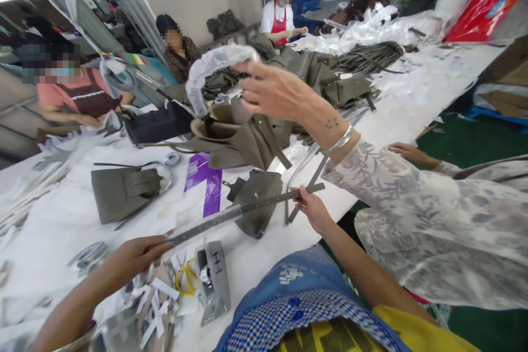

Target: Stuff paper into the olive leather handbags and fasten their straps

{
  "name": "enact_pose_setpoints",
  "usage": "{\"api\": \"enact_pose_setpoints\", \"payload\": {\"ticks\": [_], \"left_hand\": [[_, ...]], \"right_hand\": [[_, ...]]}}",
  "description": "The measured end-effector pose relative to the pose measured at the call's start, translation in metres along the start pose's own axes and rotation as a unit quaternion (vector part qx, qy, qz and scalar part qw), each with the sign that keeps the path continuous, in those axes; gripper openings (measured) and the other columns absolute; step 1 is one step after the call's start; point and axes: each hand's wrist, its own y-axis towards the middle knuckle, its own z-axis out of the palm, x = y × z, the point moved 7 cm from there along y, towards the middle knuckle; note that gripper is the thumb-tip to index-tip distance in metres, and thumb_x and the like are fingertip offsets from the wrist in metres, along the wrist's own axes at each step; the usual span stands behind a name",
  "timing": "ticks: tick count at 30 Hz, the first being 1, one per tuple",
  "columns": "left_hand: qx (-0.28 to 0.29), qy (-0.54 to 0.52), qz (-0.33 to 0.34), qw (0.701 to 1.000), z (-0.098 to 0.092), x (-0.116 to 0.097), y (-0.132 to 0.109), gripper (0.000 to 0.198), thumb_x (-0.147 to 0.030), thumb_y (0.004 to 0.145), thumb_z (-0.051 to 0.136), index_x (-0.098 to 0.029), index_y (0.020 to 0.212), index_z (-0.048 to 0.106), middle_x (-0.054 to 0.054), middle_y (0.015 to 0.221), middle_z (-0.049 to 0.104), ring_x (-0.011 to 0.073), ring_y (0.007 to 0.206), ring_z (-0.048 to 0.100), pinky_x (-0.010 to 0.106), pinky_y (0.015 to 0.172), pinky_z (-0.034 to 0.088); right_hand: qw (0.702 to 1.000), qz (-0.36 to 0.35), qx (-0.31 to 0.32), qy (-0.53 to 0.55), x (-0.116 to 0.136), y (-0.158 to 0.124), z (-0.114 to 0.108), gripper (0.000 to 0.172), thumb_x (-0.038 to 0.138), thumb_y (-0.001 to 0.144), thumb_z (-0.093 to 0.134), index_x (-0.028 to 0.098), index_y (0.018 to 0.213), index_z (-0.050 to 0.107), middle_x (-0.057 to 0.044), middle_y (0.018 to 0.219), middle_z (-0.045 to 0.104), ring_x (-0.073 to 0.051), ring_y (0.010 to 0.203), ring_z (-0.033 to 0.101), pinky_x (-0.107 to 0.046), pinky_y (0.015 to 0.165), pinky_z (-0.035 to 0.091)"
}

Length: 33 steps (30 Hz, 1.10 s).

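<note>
A long olive strap (264, 200), partly wrapped in clear film at its left part, stretches between my two hands. My left hand (150, 250) is closed on its left end. Near its right end, my right hand (311, 208) pinches the strap between thumb and fingers. Under the strap lies a small olive bag (258, 192). Another olive bag (124, 190) lies to the left. A grey tape dispenser (213, 280) marked "H" stands just below the strap, beside yellow-handled scissors (187, 276).
A co-worker's arm (289, 93) reaches in from the right, above my right hand, by a plastic-wrapped handle (206, 74) and an olive bag (235, 137). Paper scraps (159, 308) lie near my left forearm. Several people sit across the table.
</note>
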Motion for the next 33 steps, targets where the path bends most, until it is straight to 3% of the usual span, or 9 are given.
{"api": "enact_pose_setpoints", "payload": {"ticks": [3, 6, 8, 14, 18, 21, 27, 30, 33], "left_hand": [[-0.021, 0.044, 0.059, 0.997, 0.011, 0.006, 0.020, 0.024, -0.048, 0.065, 0.077, -0.025, 0.061, 0.070, 0.000, 0.053, 0.064, 0.0187, 0.052, 0.058, 0.023, 0.054, 0.043], [-0.151, 0.035, 0.076, 0.985, 0.019, 0.010, 0.038, 0.017, -0.040, 0.069, 0.073, -0.025, 0.063, 0.069, 0.005, 0.064, 0.069, 0.0233, 0.064, 0.064, 0.029, 0.066, 0.050], [-0.171, 0.026, 0.095, 0.980, 0.043, -0.002, 0.045, 0.016, -0.038, 0.078, 0.066, -0.023, 0.079, 0.072, 0.009, 0.085, 0.074, 0.0269, 0.085, 0.068, 0.035, 0.084, 0.051], [-0.015, -0.008, 0.273, 0.962, 0.165, -0.097, 0.041, 0.040, -0.043, 0.089, 0.059, -0.033, 0.128, 0.059, 0.000, 0.132, 0.063, 0.0203, 0.122, 0.056, 0.032, 0.107, 0.038], [0.038, -0.068, 0.283, 0.956, 0.193, -0.102, 0.044, 0.029, -0.043, 0.093, 0.054, -0.023, 0.109, 0.068, 0.003, 0.095, 0.073, 0.0198, 0.088, 0.065, 0.029, 0.083, 0.047], [0.012, -0.111, 0.259, 0.959, 0.186, -0.084, 0.051, 0.034, -0.043, 0.096, 0.047, -0.018, 0.091, 0.069, 0.001, 0.069, 0.065, 0.0154, 0.067, 0.059, 0.026, 0.068, 0.045], [-0.001, -0.211, 0.231, 0.950, 0.179, -0.078, 0.049, 0.037, -0.039, 0.098, 0.041, -0.016, 0.121, 0.060, 0.002, 0.086, 0.069, 0.0112, 0.061, 0.057, 0.023, 0.064, 0.046], [-0.007, -0.238, 0.213, 0.948, 0.177, -0.077, 0.046, 0.030, -0.038, 0.096, 0.045, -0.017, 0.105, 0.066, 0.003, 0.091, 0.070, 0.0121, 0.069, 0.062, 0.023, 0.070, 0.048], [-0.032, -0.253, 0.186, 0.949, 0.171, -0.070, 0.047, 0.031, -0.039, 0.096, 0.046, -0.017, 0.085, 0.066, 0.000, 0.073, 0.065, 0.0110, 0.061, 0.057, 0.022, 0.063, 0.044]], "right_hand": [[0.999, -0.012, -0.005, -0.032, -0.008, -0.007, 0.002, 0.038, 0.051, 0.074, 0.078, 0.016, 0.090, 0.077, -0.004, 0.076, 0.070, -0.014, 0.069, 0.062, -0.022, 0.062, 0.055], [0.999, -0.009, 0.007, -0.043, -0.020, -0.014, 0.011, 0.042, 0.051, 0.070, 0.082, 0.015, 0.090, 0.077, -0.006, 0.075, 0.071, -0.016, 0.070, 0.065, -0.026, 0.067, 0.058], [0.996, -0.007, 0.026, -0.086, -0.028, -0.022, 0.024, 0.046, 0.053, 0.070, 0.080, 0.013, 0.094, 0.077, -0.008, 0.076, 0.073, -0.018, 0.071, 0.068, -0.029, 0.071, 0.059], [0.958, -0.046, 0.193, -0.209, -0.034, -0.048, 0.083, 0.044, 0.050, 0.081, 0.070, 0.013, 0.105, 0.074, -0.007, 0.079, 0.074, -0.020, 0.075, 0.070, -0.035, 0.077, 0.059], [0.844, -0.100, 0.359, -0.386, -0.031, -0.035, 0.097, 0.034, 0.041, 0.088, 0.063, 0.016, 0.110, 0.072, -0.006, 0.090, 0.075, -0.021, 0.083, 0.071, -0.034, 0.077, 0.059], [0.733, -0.210, 0.331, -0.556, -0.021, 0.011, 0.103, 0.026, 0.031, 0.093, 0.054, 0.019, 0.106, 0.073, -0.008, 0.102, 0.074, -0.023, 0.095, 0.070, -0.038, 0.085, 0.057], [0.611, -0.260, 0.356, -0.658, -0.044, 0.095, 0.174, 0.041, 0.014, 0.080, 0.066, 0.023, 0.120, 0.068, -0.011, 0.136, 0.059, -0.029, 0.128, 0.050, -0.048, 0.109, 0.037], [0.532, -0.255, 0.414, -0.693, -0.068, 0.108, 0.205, 0.039, 0.017, 0.069, 0.078, 0.021, 0.107, 0.073, -0.011, 0.121, 0.068, -0.031, 0.120, 0.056, -0.049, 0.106, 0.036], [0.463, -0.259, 0.455, -0.716, -0.073, 0.110, 0.220, 0.016, 0.020, 0.065, 0.082, 0.016, 0.079, 0.075, -0.009, 0.086, 0.074, -0.027, 0.096, 0.065, -0.045, 0.099, 0.040]]}}
